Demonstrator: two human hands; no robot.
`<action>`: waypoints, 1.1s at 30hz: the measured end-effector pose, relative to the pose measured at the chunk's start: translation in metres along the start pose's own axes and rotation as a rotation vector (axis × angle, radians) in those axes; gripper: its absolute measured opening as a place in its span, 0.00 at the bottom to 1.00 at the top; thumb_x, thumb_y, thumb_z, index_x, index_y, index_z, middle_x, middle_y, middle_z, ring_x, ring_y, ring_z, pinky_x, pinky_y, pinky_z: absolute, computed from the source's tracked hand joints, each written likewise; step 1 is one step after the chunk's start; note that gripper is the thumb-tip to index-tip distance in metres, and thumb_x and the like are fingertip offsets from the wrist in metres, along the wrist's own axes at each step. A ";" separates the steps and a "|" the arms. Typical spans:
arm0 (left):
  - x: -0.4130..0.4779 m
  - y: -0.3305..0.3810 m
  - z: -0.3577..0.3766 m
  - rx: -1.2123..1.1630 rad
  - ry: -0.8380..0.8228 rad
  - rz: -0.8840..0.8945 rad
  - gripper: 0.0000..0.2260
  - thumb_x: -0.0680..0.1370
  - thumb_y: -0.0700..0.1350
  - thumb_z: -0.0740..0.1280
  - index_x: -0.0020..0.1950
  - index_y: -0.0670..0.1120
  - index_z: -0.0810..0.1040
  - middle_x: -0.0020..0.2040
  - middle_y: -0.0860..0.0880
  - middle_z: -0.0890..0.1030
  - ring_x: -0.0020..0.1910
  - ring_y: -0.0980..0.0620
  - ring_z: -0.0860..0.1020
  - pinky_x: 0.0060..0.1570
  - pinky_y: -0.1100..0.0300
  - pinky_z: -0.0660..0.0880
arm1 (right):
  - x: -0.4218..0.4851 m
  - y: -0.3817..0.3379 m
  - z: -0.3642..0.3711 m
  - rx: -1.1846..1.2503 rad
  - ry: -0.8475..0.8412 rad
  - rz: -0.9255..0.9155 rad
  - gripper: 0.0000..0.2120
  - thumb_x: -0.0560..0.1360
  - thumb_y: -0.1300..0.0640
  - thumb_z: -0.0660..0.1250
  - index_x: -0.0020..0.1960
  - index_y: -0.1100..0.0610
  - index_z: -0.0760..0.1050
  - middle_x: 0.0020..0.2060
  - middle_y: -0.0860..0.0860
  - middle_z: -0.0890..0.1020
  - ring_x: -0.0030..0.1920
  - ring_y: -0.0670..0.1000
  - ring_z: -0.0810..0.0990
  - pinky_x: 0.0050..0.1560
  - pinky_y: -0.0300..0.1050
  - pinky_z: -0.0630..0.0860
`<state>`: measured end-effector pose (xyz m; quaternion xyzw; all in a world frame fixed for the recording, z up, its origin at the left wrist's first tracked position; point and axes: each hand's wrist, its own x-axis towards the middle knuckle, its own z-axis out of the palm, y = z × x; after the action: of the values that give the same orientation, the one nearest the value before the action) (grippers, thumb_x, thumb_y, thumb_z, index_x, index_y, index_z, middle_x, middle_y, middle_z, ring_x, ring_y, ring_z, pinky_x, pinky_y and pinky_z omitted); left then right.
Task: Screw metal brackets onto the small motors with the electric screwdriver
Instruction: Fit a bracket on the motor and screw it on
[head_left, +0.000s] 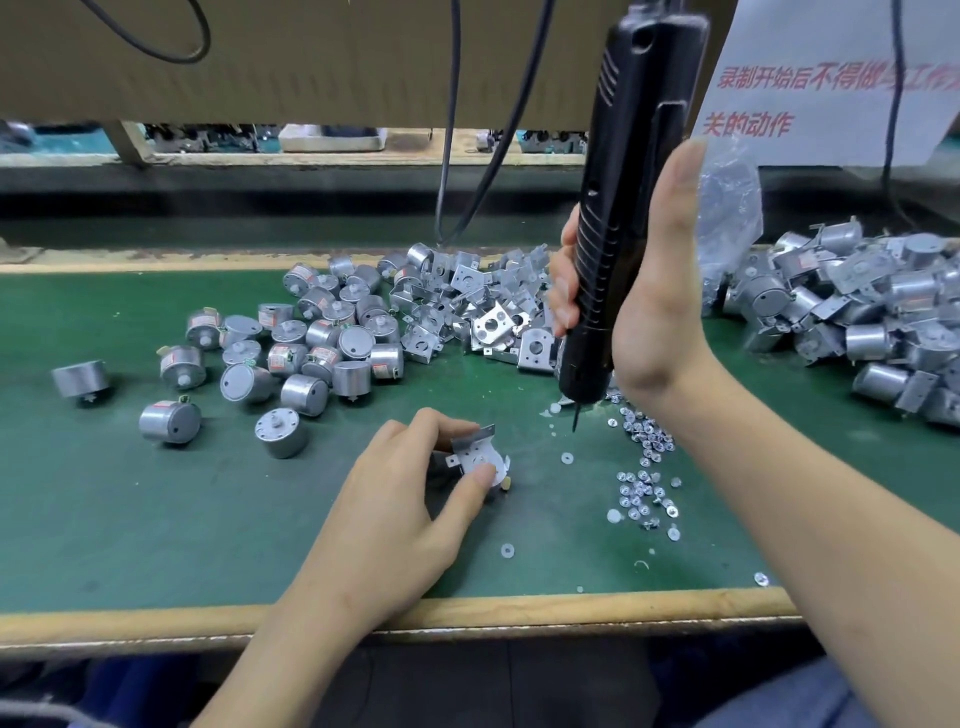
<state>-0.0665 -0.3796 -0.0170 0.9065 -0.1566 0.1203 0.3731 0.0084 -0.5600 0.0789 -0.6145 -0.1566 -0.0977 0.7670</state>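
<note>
One small motor (502, 474) sits low on the green mat (156, 519) near its front edge, a metal bracket (471, 453) laid on its face. The left hand (395, 499) pinches both between thumb and fingers. Up and to the right, the right hand (649, 312) curls its fingers round the black electric screwdriver (639, 156), whose bit (575, 418) hangs clear of the bracket.

Under so light a pinch the bracket's holes could slip off the motor's, sending the bit skating or a screw in crooked. Whether the tip carries a screw cannot be told.

Loose screws (644, 467) lie just beside, with spare brackets (483, 306) and bare motors (311, 343) behind. A paper sheet (831, 104) bears red writing, partly cut off: "录制开始后不得做" and "关的动作".
</note>
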 end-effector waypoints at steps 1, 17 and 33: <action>0.000 0.000 0.000 0.000 -0.001 -0.011 0.09 0.77 0.52 0.69 0.55 0.59 0.73 0.49 0.67 0.76 0.52 0.65 0.73 0.49 0.78 0.65 | 0.001 0.002 -0.002 -0.006 0.004 0.000 0.38 0.58 0.20 0.57 0.37 0.57 0.70 0.26 0.55 0.69 0.25 0.54 0.67 0.30 0.45 0.67; 0.002 0.000 -0.001 -0.063 -0.018 -0.058 0.10 0.74 0.56 0.69 0.54 0.60 0.76 0.47 0.64 0.80 0.51 0.60 0.77 0.49 0.69 0.71 | 0.004 0.012 -0.023 -0.019 0.085 -0.035 0.34 0.57 0.17 0.62 0.30 0.49 0.73 0.26 0.49 0.71 0.25 0.52 0.68 0.27 0.43 0.66; 0.000 -0.004 0.001 0.051 -0.044 -0.013 0.21 0.70 0.56 0.76 0.59 0.61 0.72 0.49 0.71 0.75 0.53 0.63 0.74 0.51 0.74 0.68 | 0.001 0.009 -0.028 -0.060 0.081 -0.022 0.38 0.57 0.16 0.60 0.34 0.53 0.72 0.26 0.52 0.71 0.25 0.54 0.68 0.29 0.44 0.69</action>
<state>-0.0646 -0.3783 -0.0202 0.9191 -0.1556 0.1019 0.3472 0.0158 -0.5852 0.0657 -0.6311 -0.1292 -0.1353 0.7528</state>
